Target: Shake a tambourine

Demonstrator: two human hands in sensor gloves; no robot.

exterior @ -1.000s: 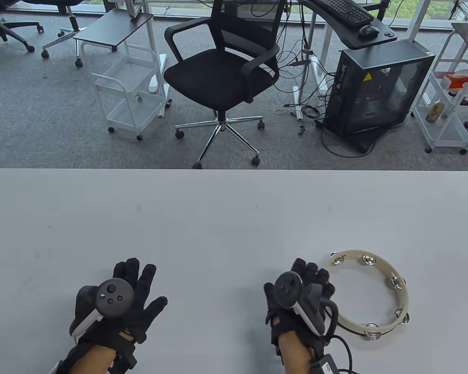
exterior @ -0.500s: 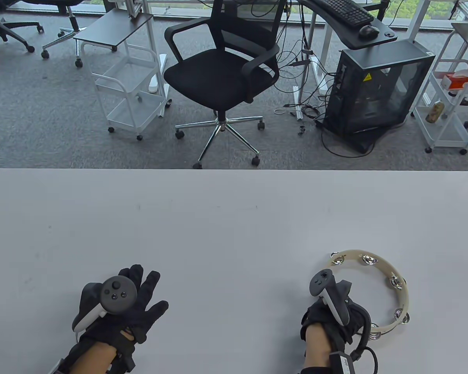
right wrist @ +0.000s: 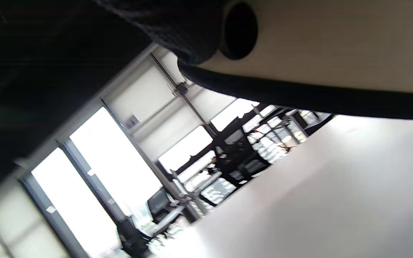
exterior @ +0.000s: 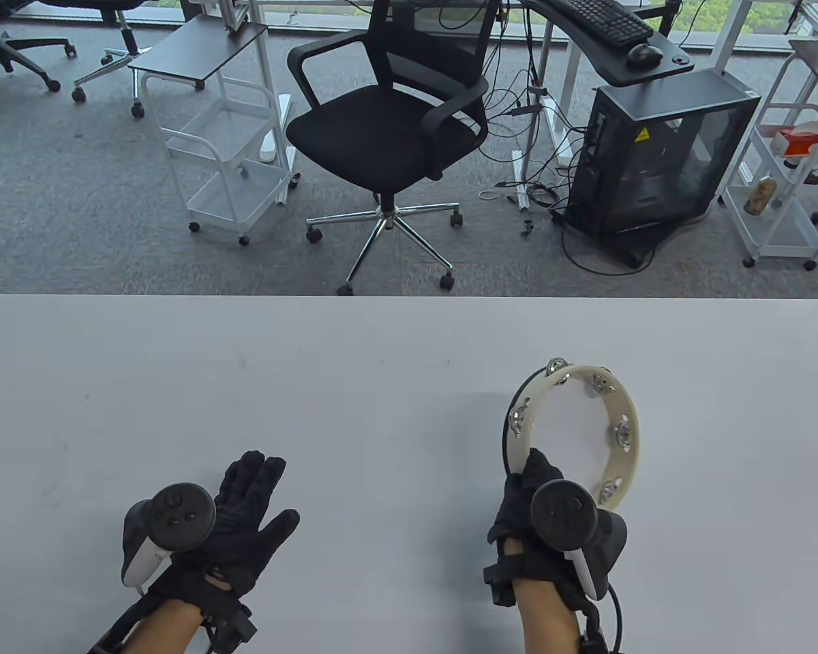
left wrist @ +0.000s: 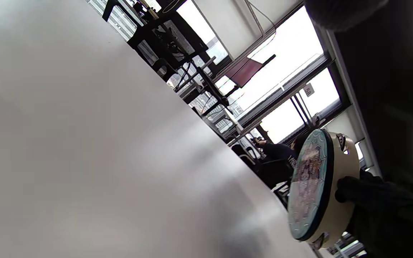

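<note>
A cream tambourine [exterior: 624, 409] with metal jingles is held up off the white table [exterior: 354, 381], tilted on edge. My right hand [exterior: 535, 501] grips its near rim, fingers curled round the frame. The left wrist view shows the tambourine [left wrist: 314, 190] from the side, with a printed bluish head and my right hand's fingers [left wrist: 350, 188] on its rim. The right wrist view shows the cream frame [right wrist: 335, 46] close up with a round hole in it. My left hand [exterior: 245, 511] lies flat on the table at the front left, fingers spread, holding nothing.
Beyond the table's far edge stand a black office chair [exterior: 388, 129], a white cart [exterior: 225, 157] and a computer tower [exterior: 661, 150]. A shelf cart [exterior: 791, 184] stands at the far right.
My right hand reached right to the tambourine lying flat on the table, took hold of its near rim and lifted it up and to the left. My left hand stayed almost still.
</note>
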